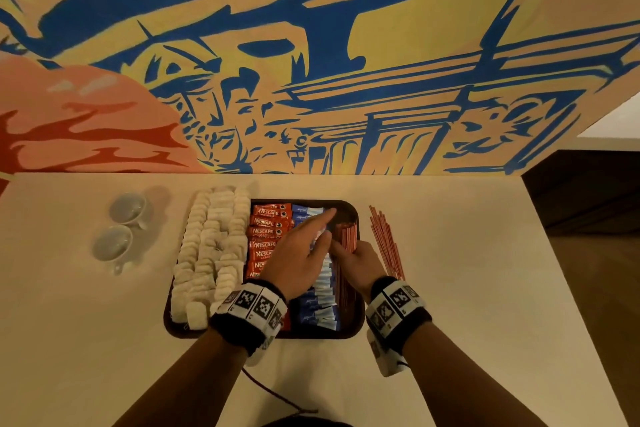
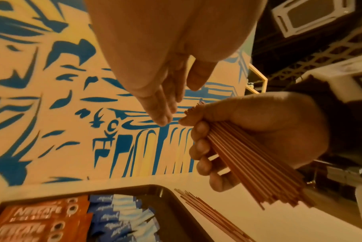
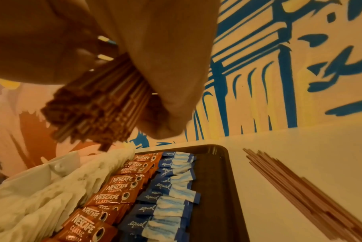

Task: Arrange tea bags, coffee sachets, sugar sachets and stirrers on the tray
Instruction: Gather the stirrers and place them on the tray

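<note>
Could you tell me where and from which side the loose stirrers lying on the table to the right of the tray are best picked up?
Take the loose stirrers near the middle of their length, from above. They lie flat and roughly parallel on the table, clear of the tray, so fingers closing across them would probably gather them evenly. The right hand already grips a bundle.

One tray [image 1: 349,331], two cups [image 1: 126,208], two hands [image 1: 298,253], and two bunches of stirrers [image 1: 384,239].
</note>
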`<action>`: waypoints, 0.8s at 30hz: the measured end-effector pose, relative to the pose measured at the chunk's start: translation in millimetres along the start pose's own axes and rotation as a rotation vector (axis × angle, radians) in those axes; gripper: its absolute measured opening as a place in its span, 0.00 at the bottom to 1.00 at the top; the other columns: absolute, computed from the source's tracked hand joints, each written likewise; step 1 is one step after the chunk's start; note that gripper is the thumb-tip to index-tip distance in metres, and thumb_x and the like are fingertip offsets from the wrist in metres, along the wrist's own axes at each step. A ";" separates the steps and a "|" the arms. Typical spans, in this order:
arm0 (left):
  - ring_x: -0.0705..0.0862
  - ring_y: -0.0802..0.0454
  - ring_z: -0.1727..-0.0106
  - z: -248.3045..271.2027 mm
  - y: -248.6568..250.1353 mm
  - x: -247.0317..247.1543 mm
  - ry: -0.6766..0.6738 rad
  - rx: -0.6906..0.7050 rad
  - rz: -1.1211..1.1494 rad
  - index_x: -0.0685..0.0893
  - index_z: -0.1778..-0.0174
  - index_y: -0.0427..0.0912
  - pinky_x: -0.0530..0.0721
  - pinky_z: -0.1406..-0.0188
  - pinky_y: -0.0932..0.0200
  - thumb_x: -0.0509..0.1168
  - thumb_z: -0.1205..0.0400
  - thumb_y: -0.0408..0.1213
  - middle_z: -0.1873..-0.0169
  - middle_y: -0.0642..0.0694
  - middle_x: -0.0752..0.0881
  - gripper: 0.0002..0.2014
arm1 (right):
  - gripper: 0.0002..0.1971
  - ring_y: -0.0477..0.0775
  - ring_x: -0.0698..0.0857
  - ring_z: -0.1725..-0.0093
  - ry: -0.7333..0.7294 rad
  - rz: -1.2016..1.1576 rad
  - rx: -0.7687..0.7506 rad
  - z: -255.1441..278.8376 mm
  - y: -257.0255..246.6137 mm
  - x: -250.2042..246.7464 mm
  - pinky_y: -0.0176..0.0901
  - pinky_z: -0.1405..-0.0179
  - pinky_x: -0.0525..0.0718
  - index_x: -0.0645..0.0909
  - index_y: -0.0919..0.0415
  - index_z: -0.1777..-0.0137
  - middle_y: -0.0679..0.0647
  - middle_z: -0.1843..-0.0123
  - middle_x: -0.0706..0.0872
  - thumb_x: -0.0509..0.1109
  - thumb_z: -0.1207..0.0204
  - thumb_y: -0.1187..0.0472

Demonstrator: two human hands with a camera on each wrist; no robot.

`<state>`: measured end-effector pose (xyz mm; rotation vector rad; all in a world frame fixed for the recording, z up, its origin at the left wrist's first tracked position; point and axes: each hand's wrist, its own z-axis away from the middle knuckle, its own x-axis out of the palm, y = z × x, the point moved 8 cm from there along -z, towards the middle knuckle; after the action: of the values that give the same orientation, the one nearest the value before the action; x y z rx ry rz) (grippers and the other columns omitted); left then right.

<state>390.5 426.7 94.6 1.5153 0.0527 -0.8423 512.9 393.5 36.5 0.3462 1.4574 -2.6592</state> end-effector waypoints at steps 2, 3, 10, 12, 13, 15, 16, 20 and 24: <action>0.80 0.64 0.33 -1.3 -17.6 4.8 -0.007 -0.125 0.026 0.77 0.22 0.51 0.80 0.30 0.61 0.65 0.12 0.44 0.31 0.57 0.83 0.21 | 0.20 0.46 0.75 0.77 0.055 0.005 0.074 -9.6 6.1 -6.5 0.38 0.74 0.72 0.80 0.59 0.67 0.47 0.77 0.78 0.69 0.15 0.48; 0.82 0.63 0.36 -0.2 -27.2 11.9 -0.047 -0.201 0.050 0.77 0.24 0.51 0.82 0.35 0.61 0.70 0.15 0.46 0.34 0.57 0.84 0.23 | 0.19 0.49 0.77 0.74 0.080 -0.005 0.114 -14.7 9.7 -8.9 0.39 0.73 0.74 0.83 0.60 0.64 0.49 0.75 0.80 0.69 0.16 0.48; 0.90 0.53 0.43 -7.7 -65.5 84.1 -0.371 -0.470 0.404 0.80 0.29 0.49 0.88 0.40 0.55 0.74 0.24 0.36 0.42 0.47 0.90 0.25 | 0.16 0.56 0.85 0.57 0.027 -0.034 0.281 -42.0 27.8 3.0 0.47 0.50 0.81 0.86 0.60 0.56 0.57 0.58 0.88 0.69 0.17 0.46; 0.90 0.47 0.40 -12.4 -82.3 99.7 -0.357 -0.541 0.480 0.79 0.29 0.49 0.86 0.34 0.43 0.71 0.29 0.42 0.41 0.45 0.90 0.29 | 0.15 0.57 0.86 0.54 -0.038 -0.021 0.293 -45.6 31.5 5.0 0.49 0.47 0.84 0.86 0.58 0.55 0.59 0.54 0.89 0.69 0.16 0.47; 0.89 0.45 0.39 -14.5 -86.4 106.6 -0.359 -0.558 0.505 0.80 0.31 0.48 0.85 0.32 0.41 0.70 0.29 0.43 0.40 0.43 0.90 0.28 | 0.15 0.59 0.88 0.52 -0.066 -0.008 0.296 -49.1 35.1 4.9 0.51 0.44 0.86 0.86 0.58 0.53 0.60 0.51 0.90 0.70 0.17 0.46; 0.88 0.40 0.37 -21.6 -93.7 117.9 -0.334 -0.578 0.552 0.84 0.40 0.48 0.83 0.30 0.38 0.66 0.24 0.38 0.40 0.38 0.89 0.15 | 0.21 0.61 0.90 0.47 -0.131 0.029 0.314 -54.2 38.9 3.3 0.57 0.36 0.87 0.88 0.61 0.49 0.62 0.47 0.92 0.72 0.20 0.41; 0.88 0.38 0.37 -25.6 -95.5 120.8 -0.303 -0.596 0.590 0.85 0.44 0.47 0.82 0.30 0.37 0.64 0.19 0.34 0.40 0.35 0.89 0.10 | 0.26 0.61 0.90 0.44 -0.167 0.045 0.320 -57.7 41.1 1.7 0.59 0.34 0.86 0.89 0.61 0.46 0.61 0.45 0.93 0.73 0.25 0.36; 0.87 0.39 0.54 -44.9 -109.2 130.0 -0.189 -0.697 0.653 0.84 0.49 0.40 0.86 0.45 0.44 0.60 0.13 0.29 0.55 0.33 0.87 0.08 | 0.25 0.51 0.85 0.42 -0.076 0.135 0.245 -77.3 47.9 -37.5 0.52 0.31 0.80 0.86 0.52 0.47 0.48 0.41 0.89 0.68 0.24 0.29; 0.84 0.41 0.64 -64.7 -122.2 137.2 -0.187 -0.769 0.318 0.79 0.51 0.36 0.85 0.58 0.44 0.59 0.15 0.36 0.63 0.36 0.82 0.07 | 0.35 0.63 0.81 0.34 0.314 0.486 0.348 -91.2 85.4 -101.6 0.59 0.30 0.81 0.76 0.58 0.30 0.58 0.30 0.79 0.76 0.27 0.34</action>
<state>457.6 441.8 -87.6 0.6943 -0.0045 -0.5992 641.5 420.9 -56.6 1.0375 0.8054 -2.5035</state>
